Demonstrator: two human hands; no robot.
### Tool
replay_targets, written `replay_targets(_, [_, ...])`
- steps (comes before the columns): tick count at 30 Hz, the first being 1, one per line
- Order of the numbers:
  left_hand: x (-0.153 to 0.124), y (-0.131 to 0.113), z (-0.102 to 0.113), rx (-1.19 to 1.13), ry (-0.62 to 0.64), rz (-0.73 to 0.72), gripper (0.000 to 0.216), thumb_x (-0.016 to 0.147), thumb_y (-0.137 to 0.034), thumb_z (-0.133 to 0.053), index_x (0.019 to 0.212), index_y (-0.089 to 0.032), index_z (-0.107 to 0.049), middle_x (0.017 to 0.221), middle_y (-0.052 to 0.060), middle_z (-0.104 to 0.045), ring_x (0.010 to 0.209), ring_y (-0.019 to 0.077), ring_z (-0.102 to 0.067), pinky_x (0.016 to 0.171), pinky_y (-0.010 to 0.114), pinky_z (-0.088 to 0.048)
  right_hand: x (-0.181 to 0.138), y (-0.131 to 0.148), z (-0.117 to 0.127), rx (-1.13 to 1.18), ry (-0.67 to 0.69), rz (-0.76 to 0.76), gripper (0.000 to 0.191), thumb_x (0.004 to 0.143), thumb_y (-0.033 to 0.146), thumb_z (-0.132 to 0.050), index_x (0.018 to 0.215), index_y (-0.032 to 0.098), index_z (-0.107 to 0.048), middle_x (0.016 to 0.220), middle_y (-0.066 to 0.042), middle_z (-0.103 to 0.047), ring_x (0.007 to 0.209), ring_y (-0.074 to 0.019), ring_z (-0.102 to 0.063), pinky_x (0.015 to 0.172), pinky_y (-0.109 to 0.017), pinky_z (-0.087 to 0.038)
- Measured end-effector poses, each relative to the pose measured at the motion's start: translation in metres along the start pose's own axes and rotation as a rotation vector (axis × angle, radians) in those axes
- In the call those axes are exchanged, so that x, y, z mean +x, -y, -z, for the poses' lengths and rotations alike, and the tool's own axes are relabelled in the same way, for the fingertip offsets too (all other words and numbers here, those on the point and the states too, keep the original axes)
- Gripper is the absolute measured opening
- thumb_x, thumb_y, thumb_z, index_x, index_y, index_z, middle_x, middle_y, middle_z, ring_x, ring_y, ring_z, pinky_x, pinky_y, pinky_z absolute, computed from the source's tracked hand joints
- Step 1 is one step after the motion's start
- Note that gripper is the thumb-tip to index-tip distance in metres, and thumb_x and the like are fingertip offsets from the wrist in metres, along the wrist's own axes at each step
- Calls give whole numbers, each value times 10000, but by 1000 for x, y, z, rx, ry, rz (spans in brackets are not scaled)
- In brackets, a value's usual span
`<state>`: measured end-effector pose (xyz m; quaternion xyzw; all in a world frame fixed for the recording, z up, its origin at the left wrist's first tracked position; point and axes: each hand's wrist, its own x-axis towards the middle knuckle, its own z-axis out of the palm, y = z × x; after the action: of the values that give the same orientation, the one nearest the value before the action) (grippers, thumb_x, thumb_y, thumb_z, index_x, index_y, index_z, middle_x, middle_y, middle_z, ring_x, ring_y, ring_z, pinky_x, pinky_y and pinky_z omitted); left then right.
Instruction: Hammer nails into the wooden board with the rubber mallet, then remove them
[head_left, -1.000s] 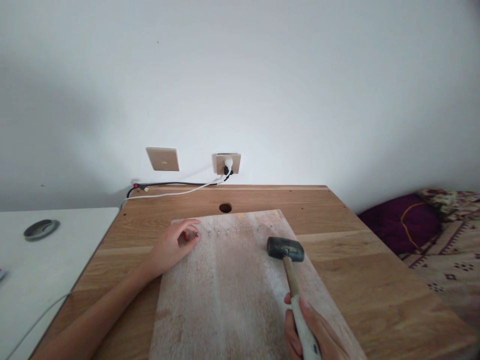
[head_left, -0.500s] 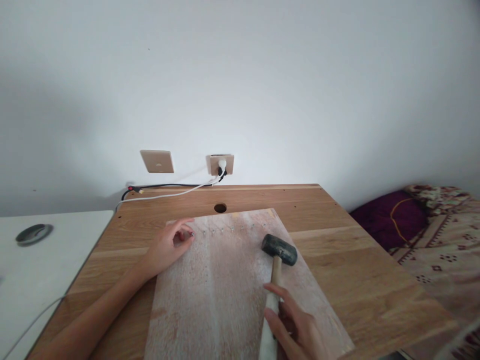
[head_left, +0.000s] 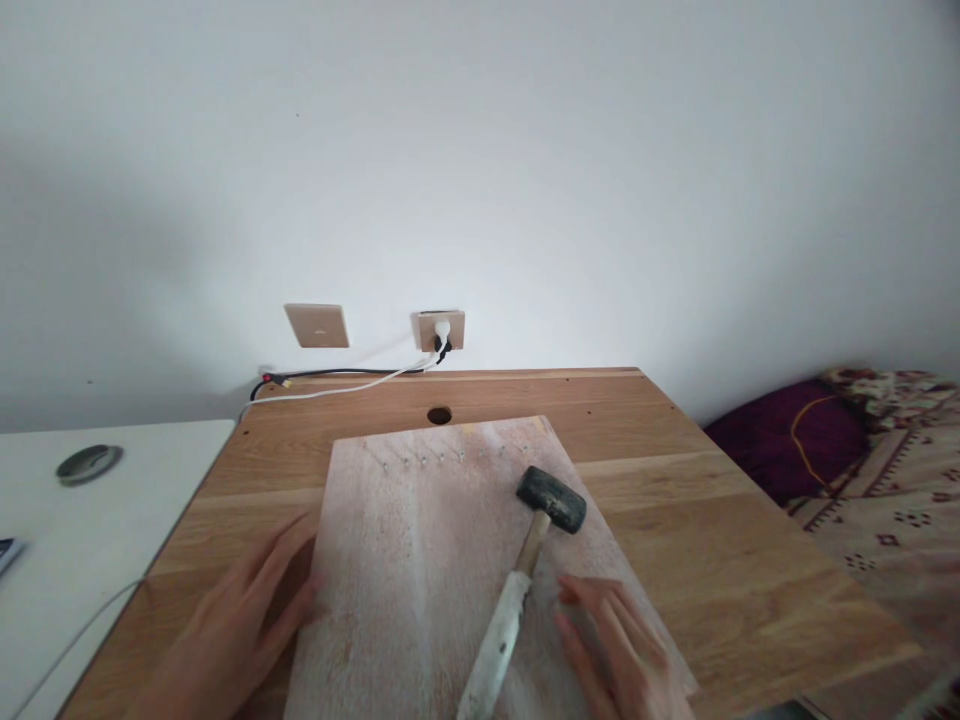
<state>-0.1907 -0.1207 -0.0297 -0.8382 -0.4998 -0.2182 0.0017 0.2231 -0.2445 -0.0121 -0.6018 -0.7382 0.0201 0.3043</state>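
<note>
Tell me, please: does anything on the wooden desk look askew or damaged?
Yes, mildly. The wooden board sits slightly askew: its far edge slants against the back edge of the desk. Its whitish surface looks patchy and worn. The rubber mallet lies diagonally on it, and its white grip has dark marks.

Left grip (head_left: 236, 620), right grip (head_left: 630, 645), seemingly loose

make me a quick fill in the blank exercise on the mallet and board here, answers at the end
The mallet has a ____ head.
The board rests on a table made of ____.
A row of nails runs near the board's ____ edge, away from the person.
The hand nearer the mallet is the person's ____ one.

Missing words: black; wood; far; right.
</note>
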Motion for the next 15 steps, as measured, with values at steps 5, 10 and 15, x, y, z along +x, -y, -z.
replay_targets(5, [-26, -6, 7, -5, -12, -135, 380, 1036, -491, -463, 1383, -385, -576, 1430, 3, -680, 1062, 243, -777, 865, 365, -676, -14, -27, 18, -354, -118, 155, 219, 1055, 317, -516, 1186, 232, -669, 1122, -84, -787, 1209, -302, -692, 893, -389, -554])
replay_targets(10, [-14, -29, 4, -36, 20, -206, 354, 1013, -451, -538, 1345, -372, -629, 1466, -2, -658, 1101, 228, -765, 907, 327, -665, -25, -48, 20, -413, -110, 145, 230, 1059, 351, -502, 1170, 255, -680, 1114, -53, -794, 1262, -311, -655, 969, -418, -493])
replay_targets(15, [24, -73, 1, -167, 201, -362, 439, 986, -387, -589, 1424, -355, -573, 1554, 31, -577, 1300, 269, -666, 1019, 369, -627, -41, -94, 38, -437, -49, -82, 320, 1066, 415, -437, 1174, 249, -689, 1157, -95, -784, 1293, -366, -614, 1004, -521, -479])
